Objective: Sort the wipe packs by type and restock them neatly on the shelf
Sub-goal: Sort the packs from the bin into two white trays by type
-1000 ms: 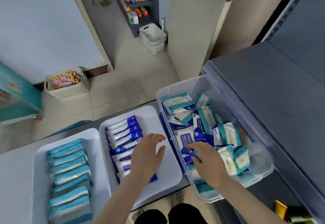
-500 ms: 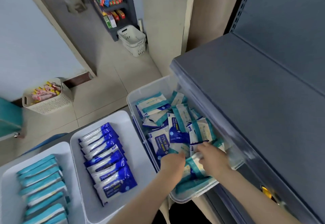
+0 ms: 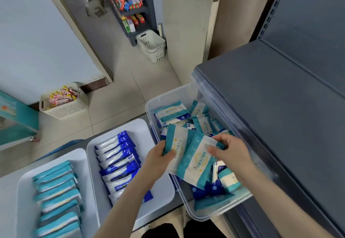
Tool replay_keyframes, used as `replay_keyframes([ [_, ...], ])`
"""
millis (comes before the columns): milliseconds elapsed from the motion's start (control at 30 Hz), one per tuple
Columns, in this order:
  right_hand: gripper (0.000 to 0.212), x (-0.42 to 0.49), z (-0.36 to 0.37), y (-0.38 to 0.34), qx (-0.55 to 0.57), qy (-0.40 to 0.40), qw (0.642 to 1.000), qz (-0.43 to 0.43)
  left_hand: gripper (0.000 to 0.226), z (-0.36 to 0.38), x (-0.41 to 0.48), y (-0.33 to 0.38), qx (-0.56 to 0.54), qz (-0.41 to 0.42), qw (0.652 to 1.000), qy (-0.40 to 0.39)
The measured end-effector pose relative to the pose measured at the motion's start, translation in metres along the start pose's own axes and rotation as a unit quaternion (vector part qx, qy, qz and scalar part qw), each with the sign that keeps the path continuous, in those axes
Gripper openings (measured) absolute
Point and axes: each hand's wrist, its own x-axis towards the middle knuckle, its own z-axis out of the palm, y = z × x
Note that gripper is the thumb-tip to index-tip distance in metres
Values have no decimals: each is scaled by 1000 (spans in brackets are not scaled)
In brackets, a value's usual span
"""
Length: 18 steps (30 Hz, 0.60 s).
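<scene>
A teal pack [image 3: 174,144] is clutched in the left grip [image 3: 158,158] and a second pack [image 3: 196,164] is pinched in the right grip [image 3: 233,153], overlapped between them. The bin [image 3: 171,97] is found right under both grips, pretty much.

— Where can a hand get into the clear bin [image 3: 169,95]?
— Only over its far left part; the grey shelf [image 3: 280,116] covers its right edge, and the person's left hand [image 3: 158,156] and right hand [image 3: 232,153], gripping teal packs [image 3: 195,163], hang over the near half.
— And the middle tray [image 3: 145,131]?
— A bare strip runs right of the blue packs [image 3: 119,161]; the left forearm [image 3: 130,196] crosses its near end.
</scene>
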Motion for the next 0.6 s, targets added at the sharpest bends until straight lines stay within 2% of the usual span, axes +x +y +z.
replay_keyframes([
  [67, 15, 1, 9, -3, 53, -13, 998, 23, 12, -4, -7, -1, -74, -24, 996, -32],
  [133, 16, 2, 17, -4, 99, -19, 994, 40, 14, -3, -11, -4, -102, -22, 993, -52],
  [267, 26, 7, 28, 1, 183, -12, 980, 77, 15, 3, -12, -10, -137, -18, 990, -13],
  [400, 36, 6, 32, 10, 207, -64, 970, 113, 13, 4, -12, -14, -174, -32, 984, -4],
  [467, 35, 5, 29, 13, 110, -76, 988, 75, 10, 1, -10, -17, -129, -23, 991, 19],
  [500, 36, 7, 26, 14, 10, -75, 997, 31, 10, -2, -8, -19, -97, -22, 994, 38],
  [533, 37, 8, 23, 13, -105, -82, 991, -22, 11, -4, -7, -20, -77, -26, 995, 51],
  [600, 38, 8, 22, 7, -286, -116, 944, -113, 18, -7, -3, -19, -82, -55, 995, 35],
])
